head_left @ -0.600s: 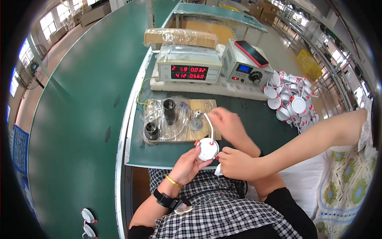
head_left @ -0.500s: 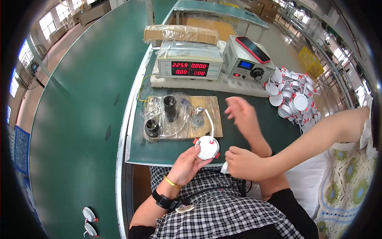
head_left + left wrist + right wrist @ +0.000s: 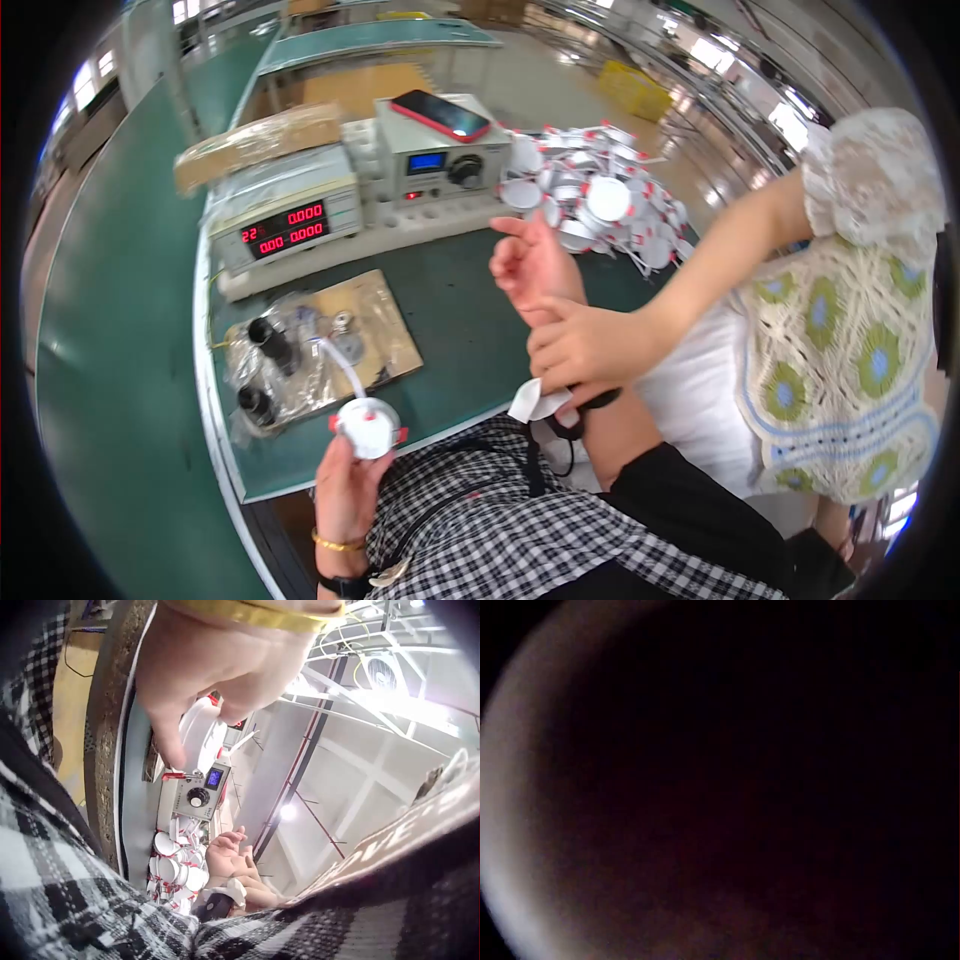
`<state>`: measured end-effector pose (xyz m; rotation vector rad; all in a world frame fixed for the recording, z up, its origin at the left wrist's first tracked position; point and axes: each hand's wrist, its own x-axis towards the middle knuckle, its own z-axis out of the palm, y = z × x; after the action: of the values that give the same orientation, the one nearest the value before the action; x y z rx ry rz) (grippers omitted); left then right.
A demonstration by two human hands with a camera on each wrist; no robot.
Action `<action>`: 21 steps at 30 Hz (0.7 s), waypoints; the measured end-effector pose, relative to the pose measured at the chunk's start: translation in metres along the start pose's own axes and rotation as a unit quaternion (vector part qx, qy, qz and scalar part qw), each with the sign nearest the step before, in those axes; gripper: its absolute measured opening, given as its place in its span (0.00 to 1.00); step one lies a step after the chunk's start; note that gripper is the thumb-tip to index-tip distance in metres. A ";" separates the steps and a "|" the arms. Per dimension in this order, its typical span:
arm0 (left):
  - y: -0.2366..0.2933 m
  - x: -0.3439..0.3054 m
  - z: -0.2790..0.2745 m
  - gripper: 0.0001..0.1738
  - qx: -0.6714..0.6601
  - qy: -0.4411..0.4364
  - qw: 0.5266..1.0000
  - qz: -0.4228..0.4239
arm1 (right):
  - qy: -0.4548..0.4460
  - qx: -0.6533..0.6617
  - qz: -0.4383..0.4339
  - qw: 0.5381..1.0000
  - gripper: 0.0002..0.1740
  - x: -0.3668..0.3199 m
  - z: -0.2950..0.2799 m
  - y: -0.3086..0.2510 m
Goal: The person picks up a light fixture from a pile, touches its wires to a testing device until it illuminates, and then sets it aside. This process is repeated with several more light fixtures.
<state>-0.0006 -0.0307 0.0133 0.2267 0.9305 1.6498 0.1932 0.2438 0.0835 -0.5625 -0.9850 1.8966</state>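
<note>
My left hand (image 3: pixel 345 490) pinches a round white downlight (image 3: pixel 367 428) with red clips by its rim, at the table's front edge. From its back a white cable (image 3: pixel 345 368) runs to the wooden test board (image 3: pixel 390 335). In the left wrist view, thumb and fingers grip the downlight (image 3: pixel 201 735) from both sides. My right hand (image 3: pixel 535 265) is raised over the table with loosely bent fingers and nothing in it. Another person's hand (image 3: pixel 590 345) grips around my right wrist, by a white strap-like piece (image 3: pixel 535 400). The right wrist view is almost wholly dark.
On the board stand two black sockets (image 3: pixel 270 340) under plastic film. Behind are a meter (image 3: pixel 285 215) with red digits and a grey power unit (image 3: pixel 440 160) bearing a phone (image 3: pixel 440 113). Several downlights (image 3: pixel 608 198) lie heaped at the back right.
The head view has turned right. My right hand has left the cable end at the board and its palm now shows. The other person's hand is now at my wrist. The meter's readings fell to zeros.
</note>
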 end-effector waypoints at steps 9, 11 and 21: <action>0.114 -0.010 0.000 0.27 -0.104 -0.108 0.967 0.206 | 0.035 0.046 0.019 0.998 0.28 -0.007 -0.001 0.000; 0.131 -0.006 0.010 0.27 -0.104 -0.096 0.959 0.244 | 0.030 0.048 0.028 0.998 0.27 -0.007 -0.002 -0.001; 0.142 0.047 0.091 0.24 -0.213 -0.208 0.916 0.268 | -0.001 0.076 0.022 0.997 0.27 -0.002 -0.005 0.003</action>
<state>-0.0654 0.0503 0.1544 0.5415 0.1681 2.1462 0.1959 0.2436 0.0784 -0.4956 -0.8263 1.9931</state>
